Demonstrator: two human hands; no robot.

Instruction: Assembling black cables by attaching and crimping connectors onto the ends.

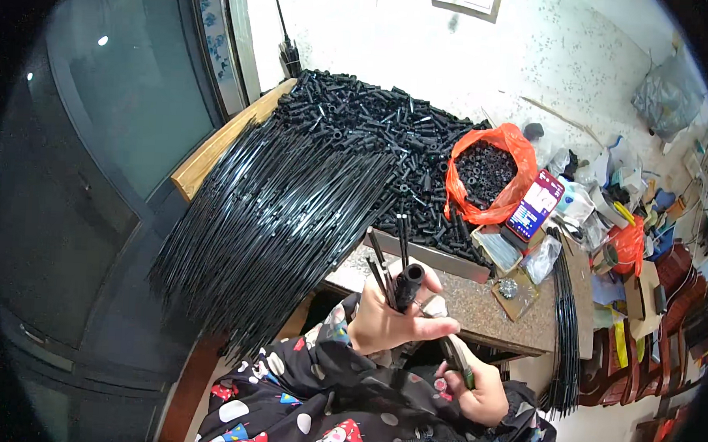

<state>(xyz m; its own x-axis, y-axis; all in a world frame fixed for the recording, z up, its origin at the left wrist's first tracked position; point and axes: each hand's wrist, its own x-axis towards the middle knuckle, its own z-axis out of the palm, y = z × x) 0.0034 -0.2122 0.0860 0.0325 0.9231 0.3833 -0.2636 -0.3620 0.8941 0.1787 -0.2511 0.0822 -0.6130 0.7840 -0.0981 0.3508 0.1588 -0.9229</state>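
My left hand [382, 326] is closed around a short black hollow tube [410, 280], its open end facing up. Several thin black rods [377, 261] stick up between the same fingers. A small whitish piece [435, 307] shows by the left thumb. Lower and to the right, my right hand [482, 396] is closed on a slim dark object [452, 354] that slants up toward the left hand. Its kind is hard to make out; a bit of green shows near the fingers. Both hands are in front of the table's near edge.
A large sheaf of black rods [283, 226] overhangs the table [476, 309] at left. Behind lies a heap of black tube pieces [374, 115]. A red plastic bag [506, 137] holds small black parts. A phone [535, 204] leans beside it. More rods [564, 341] hang at right.
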